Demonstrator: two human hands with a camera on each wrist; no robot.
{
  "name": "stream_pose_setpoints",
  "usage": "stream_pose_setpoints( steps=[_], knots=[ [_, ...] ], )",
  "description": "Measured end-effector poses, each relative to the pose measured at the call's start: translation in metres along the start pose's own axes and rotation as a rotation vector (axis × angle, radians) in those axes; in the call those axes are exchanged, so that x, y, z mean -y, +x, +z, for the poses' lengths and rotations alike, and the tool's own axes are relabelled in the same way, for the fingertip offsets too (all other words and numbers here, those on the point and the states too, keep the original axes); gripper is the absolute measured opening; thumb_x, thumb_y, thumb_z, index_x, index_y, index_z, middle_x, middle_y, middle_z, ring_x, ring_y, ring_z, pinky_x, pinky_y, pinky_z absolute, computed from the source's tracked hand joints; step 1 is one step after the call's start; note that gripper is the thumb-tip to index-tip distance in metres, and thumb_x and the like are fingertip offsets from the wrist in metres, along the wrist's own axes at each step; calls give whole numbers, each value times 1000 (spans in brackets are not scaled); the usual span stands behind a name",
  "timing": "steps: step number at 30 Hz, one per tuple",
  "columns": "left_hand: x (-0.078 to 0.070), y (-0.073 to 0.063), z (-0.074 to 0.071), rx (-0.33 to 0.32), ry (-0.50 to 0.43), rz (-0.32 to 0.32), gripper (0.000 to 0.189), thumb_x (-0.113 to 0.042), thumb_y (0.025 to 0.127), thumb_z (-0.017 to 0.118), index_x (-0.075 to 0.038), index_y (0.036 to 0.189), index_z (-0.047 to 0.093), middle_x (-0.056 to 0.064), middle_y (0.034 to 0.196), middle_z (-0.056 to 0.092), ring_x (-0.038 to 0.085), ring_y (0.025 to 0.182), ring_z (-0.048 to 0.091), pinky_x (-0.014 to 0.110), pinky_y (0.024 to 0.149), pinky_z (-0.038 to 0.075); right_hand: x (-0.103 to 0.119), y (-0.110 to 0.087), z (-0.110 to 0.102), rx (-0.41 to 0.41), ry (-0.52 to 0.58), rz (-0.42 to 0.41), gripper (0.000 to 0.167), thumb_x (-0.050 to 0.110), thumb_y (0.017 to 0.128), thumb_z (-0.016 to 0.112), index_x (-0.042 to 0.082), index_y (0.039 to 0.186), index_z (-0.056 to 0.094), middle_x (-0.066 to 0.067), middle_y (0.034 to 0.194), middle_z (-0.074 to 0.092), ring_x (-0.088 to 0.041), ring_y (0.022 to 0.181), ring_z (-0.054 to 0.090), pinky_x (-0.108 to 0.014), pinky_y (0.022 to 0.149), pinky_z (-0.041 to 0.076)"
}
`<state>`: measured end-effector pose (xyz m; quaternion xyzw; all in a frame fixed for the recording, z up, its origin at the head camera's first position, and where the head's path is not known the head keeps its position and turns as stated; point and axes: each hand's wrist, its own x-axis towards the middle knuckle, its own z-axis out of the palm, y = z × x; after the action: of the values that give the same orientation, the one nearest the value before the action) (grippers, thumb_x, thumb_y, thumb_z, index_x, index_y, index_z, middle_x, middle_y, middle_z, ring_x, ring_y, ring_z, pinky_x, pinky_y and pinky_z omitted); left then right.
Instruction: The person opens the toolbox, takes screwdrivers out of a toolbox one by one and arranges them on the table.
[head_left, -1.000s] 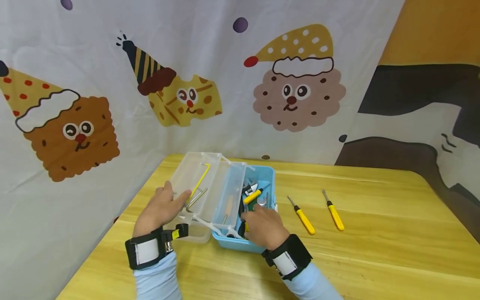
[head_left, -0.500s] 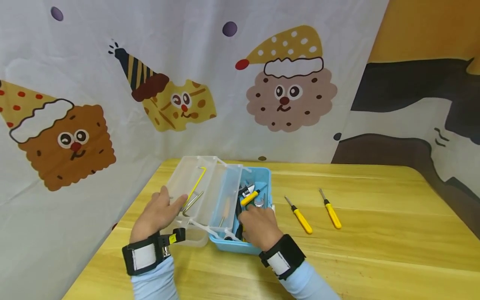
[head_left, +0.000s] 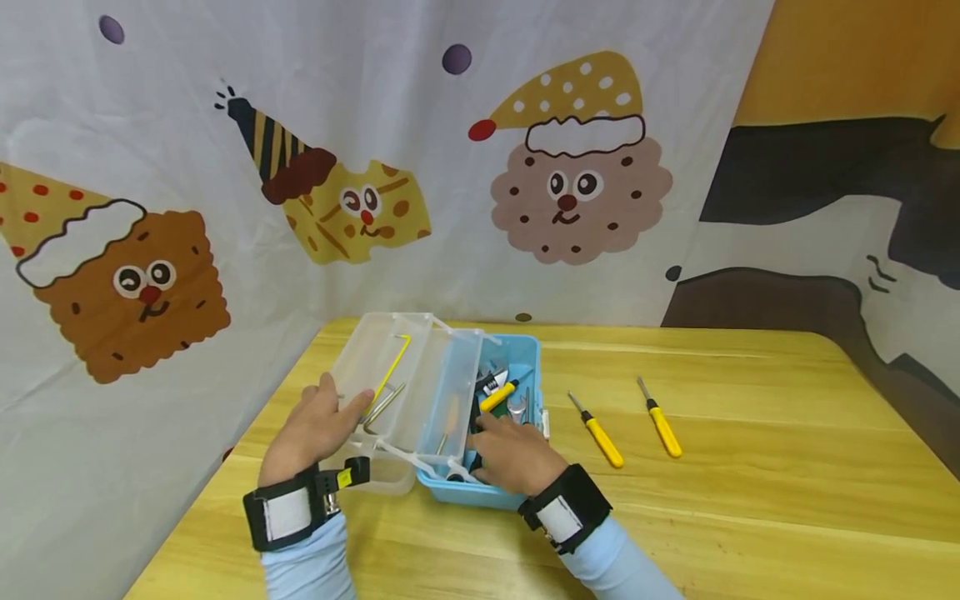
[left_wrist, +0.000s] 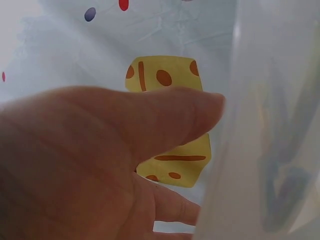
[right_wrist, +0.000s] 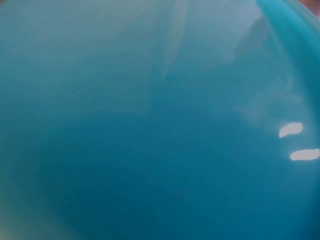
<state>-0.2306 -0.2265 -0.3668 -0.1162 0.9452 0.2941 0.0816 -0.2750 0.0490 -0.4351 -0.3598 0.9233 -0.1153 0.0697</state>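
My left hand [head_left: 311, 425] is at the left edge of the clear plastic tray [head_left: 416, 400], thumb over the edge and fingers on its outer side. The left wrist view shows the thumb [left_wrist: 175, 115] against the cloudy plastic. Hex keys, one of them yellow [head_left: 392, 371], lie in the tray's left compartment. My right hand [head_left: 517, 454] reaches into the light blue toolbox [head_left: 480, 493], its fingertips among dark tools; I cannot tell what it holds. Beyond it lie a yellow-handled screwdriver [head_left: 498, 396], an adjustable wrench [head_left: 493, 382] and an open-end wrench [head_left: 517, 408]. The right wrist view shows only blue plastic [right_wrist: 150, 150].
Two yellow-handled screwdrivers, a nearer one [head_left: 602, 437] and a farther one [head_left: 663, 429], lie on the wooden table [head_left: 750, 517] right of the toolbox. White tray arms [head_left: 408, 458] cross the box's front. A printed cloth [head_left: 450, 275] hangs behind the table.
The head view has shifted slightly. My right hand's fingers have spread and reached slightly left inside the toolbox. My left hand keeps its place at the tray edge.
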Motion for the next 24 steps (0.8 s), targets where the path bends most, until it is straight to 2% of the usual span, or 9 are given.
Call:
stream_pose_setpoints(
  steps=[4, 8, 13, 17, 21, 24],
  knots=[
    [0, 0, 1, 6, 0, -15, 101, -60, 108, 42, 12, 163, -2, 38, 151, 32, 46, 123, 48, 64, 106, 45, -1, 0, 0, 24, 8, -7, 27, 28, 96, 79, 21, 123, 81, -14, 154, 57, -36, 133, 60, -56, 95, 58],
    [0, 0, 1, 9, -2, -16, 101, -60, 108, 42, 12, 163, -3, 39, 153, 30, 47, 124, 48, 65, 106, 44, -1, 0, 0, 14, 50, -10, 22, 25, 97, 79, 20, 117, 83, -14, 154, 57, -36, 134, 60, -56, 96, 58],
    [0, -1, 1, 10, 2, -8, 102, -59, 108, 41, 13, 163, -6, 42, 158, 25, 49, 129, 44, 69, 113, 39, 0, 0, 1, 5, 47, -6, 26, 25, 97, 79, 17, 122, 81, -10, 156, 57, -36, 133, 61, -56, 95, 59],
    [-1, 0, 1, 16, 6, -18, 103, -61, 108, 41, 12, 163, -7, 42, 160, 22, 49, 131, 43, 70, 114, 38, 0, 1, 2, 13, -13, -1, 31, 27, 98, 77, 18, 128, 78, -9, 157, 57, -37, 132, 61, -53, 93, 60],
    [-2, 0, 1, 19, 9, -27, 103, -61, 108, 41, 11, 163, -7, 41, 161, 21, 50, 130, 43, 70, 114, 38, 0, 1, 3, 17, -48, -12, 27, 28, 99, 76, 22, 125, 80, -9, 156, 57, -36, 126, 63, -50, 85, 61],
    [-2, -1, 1, 17, 7, -31, 103, -61, 107, 42, 11, 164, -5, 40, 158, 25, 49, 127, 45, 68, 112, 40, 0, 0, 3, -2, -22, -20, 22, 26, 98, 77, 22, 119, 82, -9, 154, 59, -35, 124, 64, -50, 84, 61]
  ],
)
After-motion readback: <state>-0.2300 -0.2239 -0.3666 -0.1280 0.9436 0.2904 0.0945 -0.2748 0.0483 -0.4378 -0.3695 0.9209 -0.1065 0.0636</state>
